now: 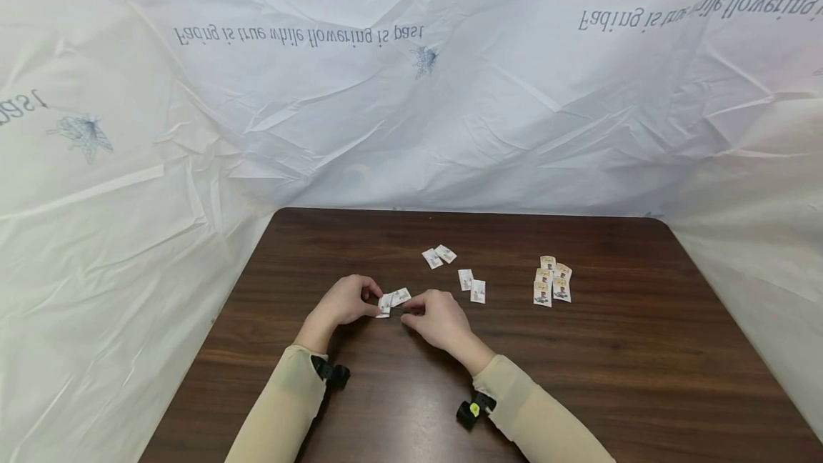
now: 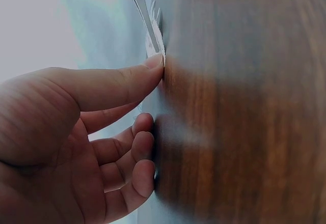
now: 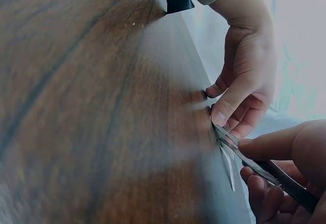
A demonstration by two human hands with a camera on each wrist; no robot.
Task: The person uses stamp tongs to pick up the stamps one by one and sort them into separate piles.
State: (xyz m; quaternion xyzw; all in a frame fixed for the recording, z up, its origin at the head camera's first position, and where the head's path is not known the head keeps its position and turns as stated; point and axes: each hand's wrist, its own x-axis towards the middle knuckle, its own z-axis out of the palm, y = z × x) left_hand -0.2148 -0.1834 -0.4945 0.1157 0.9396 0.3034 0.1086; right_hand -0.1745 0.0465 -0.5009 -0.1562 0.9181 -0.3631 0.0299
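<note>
At the table's middle, small white printed papers (image 1: 400,296) lie partly overlapping between the two hands. My left hand (image 1: 343,301) holds the left edge of the nearest paper (image 1: 383,311) between thumb and index finger, its other fingers curled near the tabletop. My right hand (image 1: 439,319) grips metal tweezers (image 3: 269,172), black on the handle part. The tweezers' tips reach the papers beside the left thumb (image 2: 154,62). In the left wrist view, the tweezers (image 2: 145,18) slant down onto a white paper. Whether their tips grip a paper I cannot tell.
Two white papers (image 1: 439,256) lie farther back, and another pair (image 1: 472,286) lies right of the right hand. Several yellowish printed papers (image 1: 551,281) form a cluster farther right. The dark wood table (image 1: 611,363) meets white sheeting (image 1: 450,127) behind.
</note>
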